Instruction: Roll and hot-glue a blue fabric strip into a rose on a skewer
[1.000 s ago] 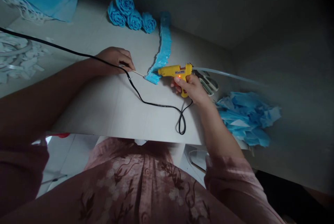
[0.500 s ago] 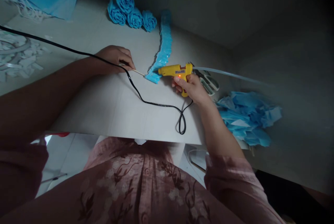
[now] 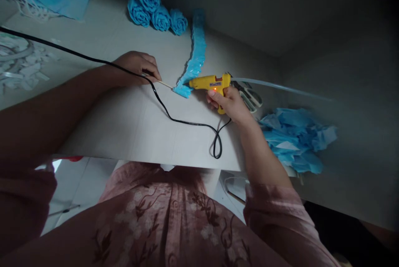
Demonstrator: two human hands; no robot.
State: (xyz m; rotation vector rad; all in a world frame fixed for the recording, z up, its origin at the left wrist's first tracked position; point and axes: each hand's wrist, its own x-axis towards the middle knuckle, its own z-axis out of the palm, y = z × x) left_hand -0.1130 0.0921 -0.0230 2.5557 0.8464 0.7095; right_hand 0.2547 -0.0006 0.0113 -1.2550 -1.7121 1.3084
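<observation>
My left hand [image 3: 140,67] pinches a thin wooden stick [image 3: 165,85] whose far tip meets the near end of a ruffled blue strip [image 3: 197,53]. That strip runs away from me across the table, with shiny patches along it. Closed around the handle of a yellow glue gun [image 3: 205,82], my right hand [image 3: 229,103] holds its nozzle at the strip's near end. A red light glows on the gun, and a long clear glue stick [image 3: 280,86] sticks out of its back. Whether the nozzle touches the strip I cannot tell.
The gun's black cord [image 3: 187,123] crosses my left forearm and loops near the table's front edge. Scissors [image 3: 249,96] lie behind my right hand. Several blue fabric roses [image 3: 161,18] sit at the back, blue sheets [image 3: 293,138] at right, white scraps [image 3: 21,61] at left.
Both hands keep their holds and positions almost unchanged. The whole view has shifted very slightly; the stick and gun nozzle stay at the strip's near end.
</observation>
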